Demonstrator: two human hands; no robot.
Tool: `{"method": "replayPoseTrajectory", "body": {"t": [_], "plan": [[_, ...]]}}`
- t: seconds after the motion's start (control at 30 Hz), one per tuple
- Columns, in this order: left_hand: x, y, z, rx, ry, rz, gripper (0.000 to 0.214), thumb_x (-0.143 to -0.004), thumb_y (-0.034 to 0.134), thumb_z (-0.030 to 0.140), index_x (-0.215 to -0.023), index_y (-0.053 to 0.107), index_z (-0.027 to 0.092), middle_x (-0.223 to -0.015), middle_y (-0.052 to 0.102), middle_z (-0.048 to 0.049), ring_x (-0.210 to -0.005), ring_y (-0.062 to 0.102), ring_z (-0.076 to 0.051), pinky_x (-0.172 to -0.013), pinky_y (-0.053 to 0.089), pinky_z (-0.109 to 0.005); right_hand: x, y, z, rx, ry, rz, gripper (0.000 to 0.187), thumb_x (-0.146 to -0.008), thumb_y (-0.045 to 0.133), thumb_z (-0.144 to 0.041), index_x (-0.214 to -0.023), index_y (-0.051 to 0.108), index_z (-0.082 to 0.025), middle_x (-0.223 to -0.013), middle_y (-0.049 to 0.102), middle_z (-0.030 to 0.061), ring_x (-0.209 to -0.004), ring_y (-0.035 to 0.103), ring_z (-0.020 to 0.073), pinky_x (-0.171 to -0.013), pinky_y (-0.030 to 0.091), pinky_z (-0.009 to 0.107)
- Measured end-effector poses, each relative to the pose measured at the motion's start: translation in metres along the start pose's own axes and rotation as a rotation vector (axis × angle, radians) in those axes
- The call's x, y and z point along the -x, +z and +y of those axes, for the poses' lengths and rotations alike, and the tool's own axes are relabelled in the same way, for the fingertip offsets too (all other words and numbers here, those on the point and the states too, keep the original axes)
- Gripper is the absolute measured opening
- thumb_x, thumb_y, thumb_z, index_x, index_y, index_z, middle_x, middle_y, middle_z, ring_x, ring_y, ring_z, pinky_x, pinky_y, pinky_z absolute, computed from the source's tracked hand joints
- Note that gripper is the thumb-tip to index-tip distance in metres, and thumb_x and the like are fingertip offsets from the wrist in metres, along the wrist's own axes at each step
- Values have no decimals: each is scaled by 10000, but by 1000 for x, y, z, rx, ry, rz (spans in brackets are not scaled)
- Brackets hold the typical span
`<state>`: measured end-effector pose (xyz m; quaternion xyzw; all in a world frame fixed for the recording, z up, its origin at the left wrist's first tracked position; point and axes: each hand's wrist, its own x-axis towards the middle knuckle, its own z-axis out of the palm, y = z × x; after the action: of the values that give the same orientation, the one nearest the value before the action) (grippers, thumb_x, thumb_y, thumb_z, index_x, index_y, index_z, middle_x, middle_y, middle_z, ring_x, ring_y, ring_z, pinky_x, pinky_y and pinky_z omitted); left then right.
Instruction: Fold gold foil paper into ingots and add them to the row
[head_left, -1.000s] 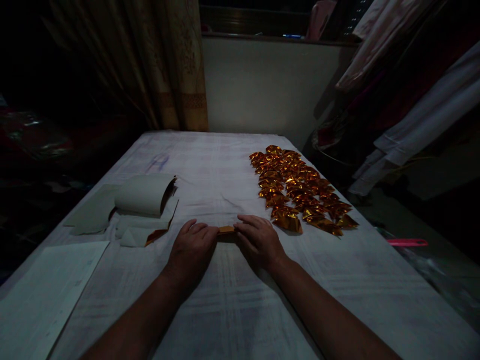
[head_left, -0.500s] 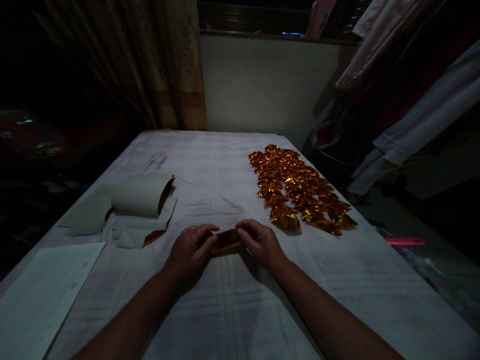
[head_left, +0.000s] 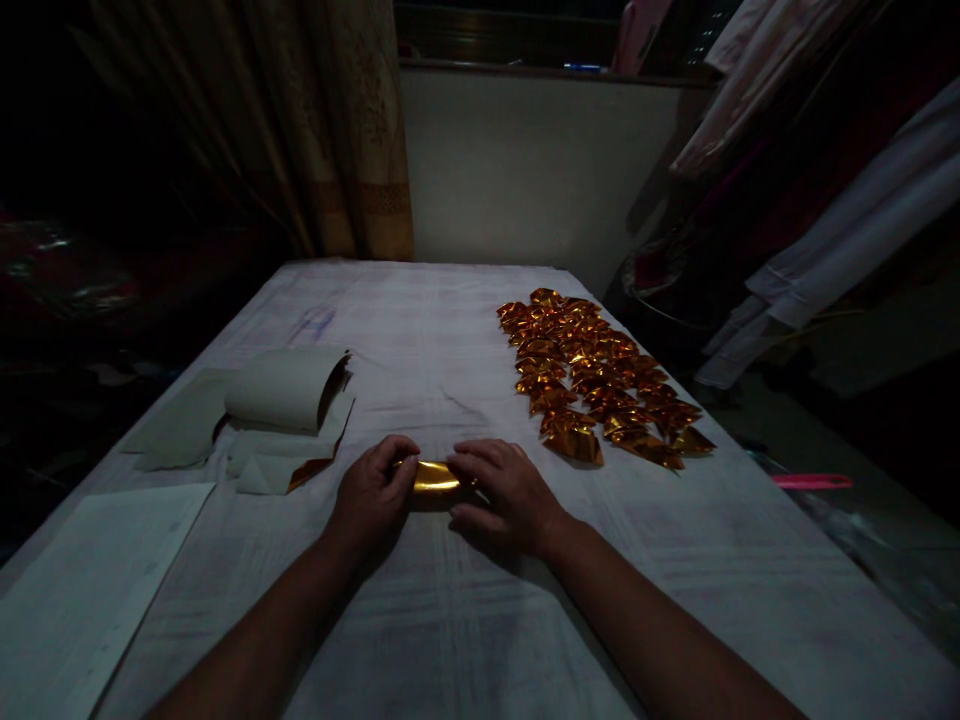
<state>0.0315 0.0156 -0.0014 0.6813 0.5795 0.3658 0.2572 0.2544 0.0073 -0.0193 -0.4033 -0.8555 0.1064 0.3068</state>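
Note:
A small piece of shiny gold foil paper (head_left: 436,478), rolled or folded into a narrow strip, is held between my hands just above the plaid-covered table (head_left: 450,620). My left hand (head_left: 377,490) pinches its left end between thumb and fingers. At the right end, my right hand (head_left: 506,490) curls its fingers over the foil, with the thumb lower and a little apart. To the right lie rows of folded gold foil pieces (head_left: 574,445), pointed and glossy.
On the left lie curled pale-backed foil sheets (head_left: 281,390) and a flat white sheet of paper (head_left: 97,590). A curtain (head_left: 337,130) hangs behind the table. Clothes (head_left: 847,250) hang at the right, and a pink handle (head_left: 812,481) shows beyond the table edge.
The foil piece has turned so its bright gold side shows. My right hand's fingers have shifted left over it and its thumb has dropped lower; my left hand moved slightly left.

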Motion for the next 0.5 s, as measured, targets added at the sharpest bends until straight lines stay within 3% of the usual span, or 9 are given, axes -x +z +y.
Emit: {"method": "replayPoseTrajectory", "body": {"t": [0.07,0.27,0.37,0.5], "plan": [[0,0,0,-27,23,-15,200,-856,502,374,-857,636,226,-784,690,4,-727,649,-190,-690,511,-307,-1,0,-2,60,-52,-25,457,-863,692,-407,-1274,628,-217,-1287,666,132,-1161,603,268,-932,461,417],[0,-5,4,40,40,-86,247,-886,506,423,-887,642,217,-783,686,-11,-730,656,-196,-689,528,-317,-3,-2,-7,115,-38,-45,214,-964,553,-300,-1065,732,-240,-1002,769,55,-894,675,192,-790,425,331],[0,-7,1,167,39,-154,349,-899,532,464,-1104,639,202,-862,717,-40,-816,692,-215,-737,553,-338,-4,-4,-9,110,86,-44,237,-971,522,-287,-1023,750,-250,-909,779,37,-827,693,188,-755,421,313],[3,-2,-10,209,23,-191,657,-853,653,397,-1450,446,215,-1001,737,-72,-944,711,-229,-842,566,-387,-5,-3,-12,75,264,-45,277,-958,501,-273,-1111,731,-278,-900,784,14,-799,706,190,-741,447,290]]}}
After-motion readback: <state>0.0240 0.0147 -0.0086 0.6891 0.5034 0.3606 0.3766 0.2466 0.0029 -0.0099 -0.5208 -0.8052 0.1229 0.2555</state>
